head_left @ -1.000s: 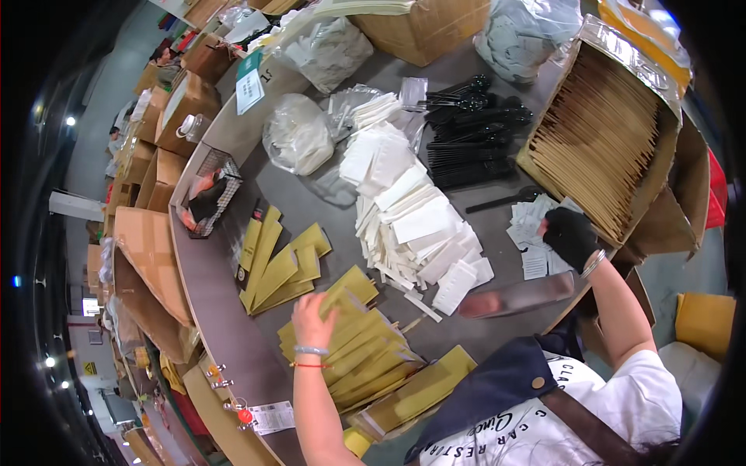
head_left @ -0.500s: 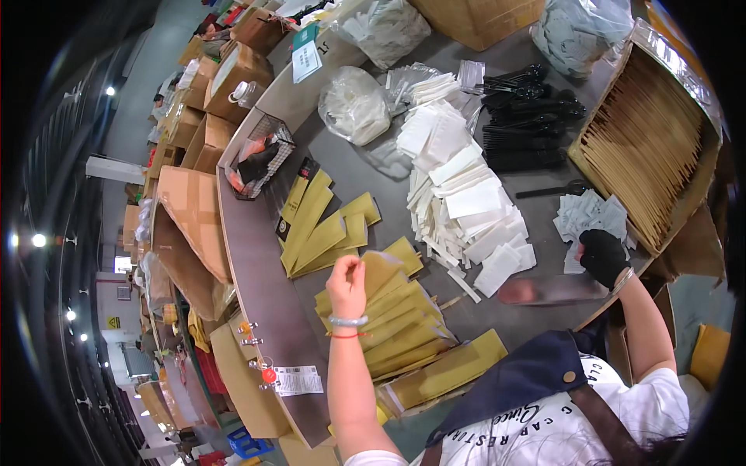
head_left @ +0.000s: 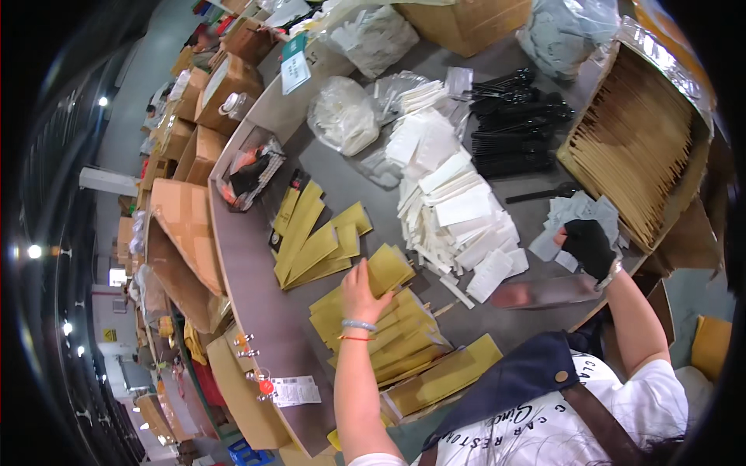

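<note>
My bare left hand (head_left: 364,293) reaches over the pile of flat gold paper sleeves (head_left: 396,330). Its thumb stands apart from the fingers, whose tips touch the upper sleeve (head_left: 390,266). On the right, my right hand (head_left: 588,247) wears a black fingerless glove and rests on a heap of small pale packets (head_left: 579,211). Its fingers are curled down, and whatever lies under them is hidden. Beside that wrist lies a long, shiny translucent piece (head_left: 544,292). White folded packets (head_left: 458,198) spread across the middle of the table, between my hands.
Black plastic spoons (head_left: 517,128) lie in rows behind the pale packets. A carton of thin brown sticks (head_left: 637,144) stands at the right. Farther back are clear plastic bags (head_left: 344,116). A wire basket (head_left: 252,175) sits by the left edge, near more gold sleeves (head_left: 318,241).
My left hand has moved down and right onto the gold sleeves, its fingers spreading from a pinch. My right hand has shifted slightly left, farther over the pale packets.
</note>
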Available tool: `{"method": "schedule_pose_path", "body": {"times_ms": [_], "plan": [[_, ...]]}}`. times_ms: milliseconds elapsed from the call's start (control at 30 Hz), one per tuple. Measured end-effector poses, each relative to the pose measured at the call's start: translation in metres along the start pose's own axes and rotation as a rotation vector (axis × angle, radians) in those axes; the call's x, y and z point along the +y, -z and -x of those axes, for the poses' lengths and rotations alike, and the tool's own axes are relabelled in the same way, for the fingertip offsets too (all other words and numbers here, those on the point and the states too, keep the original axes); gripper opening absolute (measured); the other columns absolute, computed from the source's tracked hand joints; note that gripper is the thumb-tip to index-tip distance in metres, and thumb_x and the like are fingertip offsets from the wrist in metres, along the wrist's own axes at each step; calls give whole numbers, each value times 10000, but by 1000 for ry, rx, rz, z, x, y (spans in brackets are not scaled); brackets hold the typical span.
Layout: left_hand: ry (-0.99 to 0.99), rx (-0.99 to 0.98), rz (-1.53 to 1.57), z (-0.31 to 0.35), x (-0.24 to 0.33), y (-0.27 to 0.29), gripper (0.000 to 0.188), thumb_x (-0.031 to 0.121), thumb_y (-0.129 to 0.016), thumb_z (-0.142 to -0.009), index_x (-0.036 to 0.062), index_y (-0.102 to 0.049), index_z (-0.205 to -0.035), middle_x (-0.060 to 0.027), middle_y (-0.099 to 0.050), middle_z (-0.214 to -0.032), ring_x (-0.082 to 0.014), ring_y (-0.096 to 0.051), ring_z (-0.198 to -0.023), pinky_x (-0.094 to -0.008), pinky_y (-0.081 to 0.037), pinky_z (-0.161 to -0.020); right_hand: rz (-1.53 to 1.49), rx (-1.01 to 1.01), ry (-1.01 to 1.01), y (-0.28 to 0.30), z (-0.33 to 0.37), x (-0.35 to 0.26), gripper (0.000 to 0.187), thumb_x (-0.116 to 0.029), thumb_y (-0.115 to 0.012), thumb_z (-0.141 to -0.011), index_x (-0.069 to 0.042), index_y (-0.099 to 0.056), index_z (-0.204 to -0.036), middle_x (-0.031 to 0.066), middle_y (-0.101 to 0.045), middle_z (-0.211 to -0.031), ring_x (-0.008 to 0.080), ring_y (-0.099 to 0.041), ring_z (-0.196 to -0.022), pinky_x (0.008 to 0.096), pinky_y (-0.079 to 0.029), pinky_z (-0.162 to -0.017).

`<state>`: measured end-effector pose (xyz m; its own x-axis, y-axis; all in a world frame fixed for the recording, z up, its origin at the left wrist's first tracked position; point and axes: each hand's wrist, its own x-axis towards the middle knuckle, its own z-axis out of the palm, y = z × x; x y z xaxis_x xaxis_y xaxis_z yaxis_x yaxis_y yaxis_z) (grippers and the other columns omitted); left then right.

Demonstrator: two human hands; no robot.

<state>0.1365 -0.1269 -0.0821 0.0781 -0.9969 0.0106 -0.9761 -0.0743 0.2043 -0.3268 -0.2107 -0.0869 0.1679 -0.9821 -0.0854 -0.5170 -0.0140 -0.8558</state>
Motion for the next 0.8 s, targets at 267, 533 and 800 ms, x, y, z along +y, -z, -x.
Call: {"method": "schedule_pose_path", "body": {"times_ms": [267,533,800], "plan": [[-235,151,-115,14,114,86,869,317,-802,-593,17,-453,-1329,-149,-508,-1182,-328,-476,-1070,-458,-380,-937,-489,-128,-341,0,12,-54,132,-124,-691,-818,0,-667,-859,5,-603,-639,66,-559,-580,220,-429,-525],[-238,142,145,37,162,73,854,338,-798,-601,13,-469,-1320,-134,-514,-1140,-316,-490,-1011,-449,-376,-910,-865,-115,-267,-19,29,-113,131,-88,-698,-815,0,-636,-888,38,-624,-713,92,-598,-601,228,-462,-515],[-252,228,54,41,178,72,848,331,-790,-607,19,-465,-1326,-127,-514,-1137,-308,-487,-1018,-473,-348,-925,-897,-79,-219,-14,37,-126,109,-79,-684,-829,-2,-625,-878,39,-627,-706,82,-595,-608,227,-470,-543]]}}
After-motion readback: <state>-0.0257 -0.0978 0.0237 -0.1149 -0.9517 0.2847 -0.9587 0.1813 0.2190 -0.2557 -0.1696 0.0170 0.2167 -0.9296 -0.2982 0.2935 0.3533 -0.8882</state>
